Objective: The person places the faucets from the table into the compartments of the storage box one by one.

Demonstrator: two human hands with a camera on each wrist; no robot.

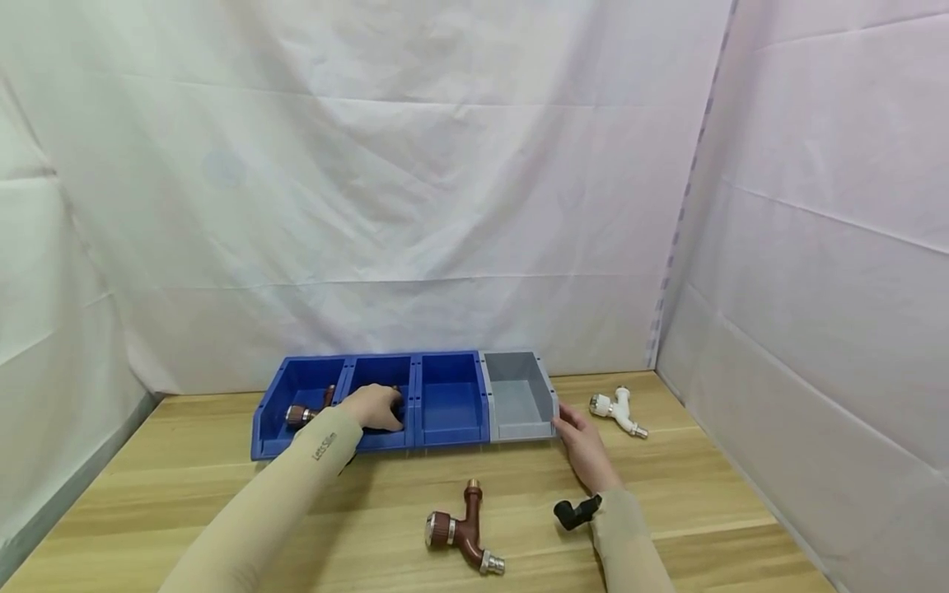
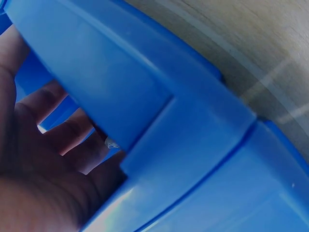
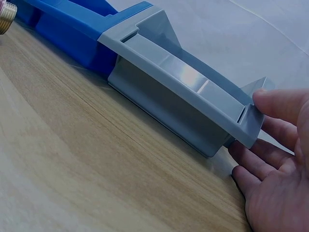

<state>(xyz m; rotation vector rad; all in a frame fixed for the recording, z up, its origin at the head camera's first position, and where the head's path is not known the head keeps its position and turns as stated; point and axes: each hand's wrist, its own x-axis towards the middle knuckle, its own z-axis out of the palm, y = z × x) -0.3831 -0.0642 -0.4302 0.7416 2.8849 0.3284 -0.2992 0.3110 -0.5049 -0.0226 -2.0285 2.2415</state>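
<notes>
My left hand (image 1: 374,407) reaches into the second blue bin (image 1: 381,362) from the left. Under it a dark tap shows only a brassy tip in the head view. In the left wrist view the bin's front lip hides the fingertips, and a bit of metal (image 2: 112,143) peeks out beside the fingers; I cannot tell whether they hold the tap. My right hand (image 1: 586,449) grips the front right corner of the grey bin (image 3: 169,108), thumb on the rim and fingers underneath. Another brown tap (image 1: 300,414) lies in the leftmost blue bin (image 1: 268,412).
A brown tap (image 1: 469,531) with a metal nozzle lies on the wooden table (image 1: 400,527) in front of the bins. To the right of the grey bin lies a white tap (image 1: 621,409). The third blue bin (image 1: 450,403) joins the grey one. White cloth (image 1: 445,206) hangs behind.
</notes>
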